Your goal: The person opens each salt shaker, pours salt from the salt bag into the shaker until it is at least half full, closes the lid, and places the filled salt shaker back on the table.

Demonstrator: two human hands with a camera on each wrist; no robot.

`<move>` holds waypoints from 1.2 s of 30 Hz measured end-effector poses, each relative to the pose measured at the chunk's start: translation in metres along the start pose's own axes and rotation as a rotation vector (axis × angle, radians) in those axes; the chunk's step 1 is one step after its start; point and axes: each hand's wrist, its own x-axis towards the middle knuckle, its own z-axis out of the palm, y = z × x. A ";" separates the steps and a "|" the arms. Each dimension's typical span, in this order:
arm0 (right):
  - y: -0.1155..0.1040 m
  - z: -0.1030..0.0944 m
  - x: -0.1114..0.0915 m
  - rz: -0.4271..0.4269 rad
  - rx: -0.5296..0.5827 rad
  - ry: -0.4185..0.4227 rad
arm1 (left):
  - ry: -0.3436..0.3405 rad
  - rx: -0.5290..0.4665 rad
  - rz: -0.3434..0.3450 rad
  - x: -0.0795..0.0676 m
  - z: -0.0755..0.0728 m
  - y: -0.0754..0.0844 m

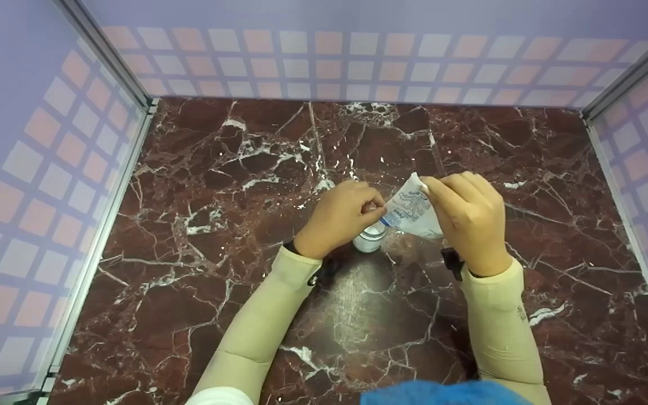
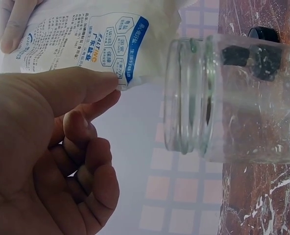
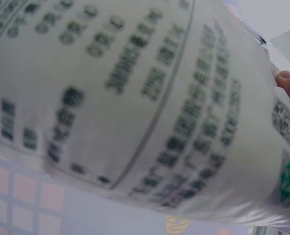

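A white plastic salt bag with blue printing hangs tilted between the two hands, its lower corner close over the mouth of a clear glass jar. My left hand pinches that corner of the bag between thumb and index finger, the other fingers curled in the left wrist view. The upper end of the bag is gripped by my right hand. In the left wrist view the jar's threaded rim stands right beside the bag's corner. Printed text on the bag fills most of the right wrist view.
The jar stands on a dark red marbled tabletop. White bits lie scattered on it, mostly beyond the left hand. Checkered panels wall in the back and both sides. A black device is strapped to the right wrist.
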 end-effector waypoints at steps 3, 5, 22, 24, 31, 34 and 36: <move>0.000 0.000 0.000 -0.003 -0.003 -0.001 | -0.004 0.000 0.001 0.000 0.000 0.000; 0.000 0.001 0.000 -0.006 -0.008 -0.001 | -0.004 0.004 0.002 0.000 0.000 0.000; -0.002 0.003 0.000 -0.043 -0.019 -0.003 | -0.014 0.008 -0.010 0.001 0.000 -0.001; -0.003 0.003 0.000 -0.051 -0.015 -0.001 | -0.013 0.008 -0.010 0.001 0.000 -0.001; -0.005 0.003 0.001 -0.069 -0.007 -0.002 | 0.014 0.016 0.013 0.000 -0.001 -0.002; -0.005 0.003 0.001 -0.067 -0.006 -0.005 | 0.012 0.022 0.011 0.000 -0.001 -0.002; -0.005 0.003 0.000 -0.066 -0.004 -0.008 | 0.009 0.027 0.010 0.000 -0.001 -0.002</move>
